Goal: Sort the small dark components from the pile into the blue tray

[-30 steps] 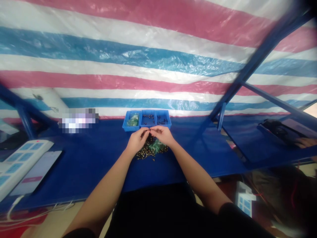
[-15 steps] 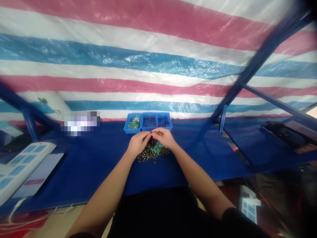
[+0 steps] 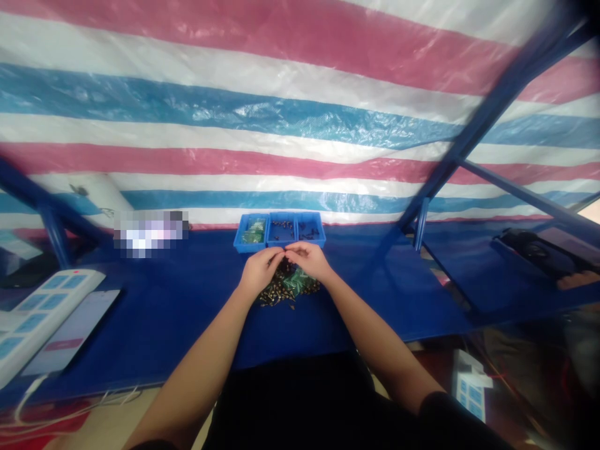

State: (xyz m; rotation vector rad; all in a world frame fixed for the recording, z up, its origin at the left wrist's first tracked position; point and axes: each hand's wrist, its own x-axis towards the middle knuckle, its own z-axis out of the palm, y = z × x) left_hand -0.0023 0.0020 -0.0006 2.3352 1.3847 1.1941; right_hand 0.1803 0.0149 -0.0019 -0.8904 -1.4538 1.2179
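Note:
My left hand [image 3: 260, 270] and my right hand [image 3: 307, 259] meet at the fingertips just in front of a blue three-compartment tray [image 3: 244, 245]. Whether anything small lies between the fingertips is too small to tell. Directly beneath my hands, a pile of small dark and brass-coloured parts [image 3: 276, 294] lies on the blue tabletop, with green pieces [image 3: 297, 281] among them. The tray's left compartment holds green pieces [image 3: 255, 230], and the other two hold small dark parts [image 3: 282, 226].
A white power strip [image 3: 42, 322] and a phone [image 3: 72, 331] lie at the table's left. A pixelated object [image 3: 150, 234] stands behind them. Blue metal frame bars [image 3: 422, 222] rise at the right, beside a black object [image 3: 529, 251]. A striped tarpaulin [image 3: 300, 112] fills the background.
The whole view has shifted slightly. My hands remain together over the pile, and the tray and parts look unmoved.

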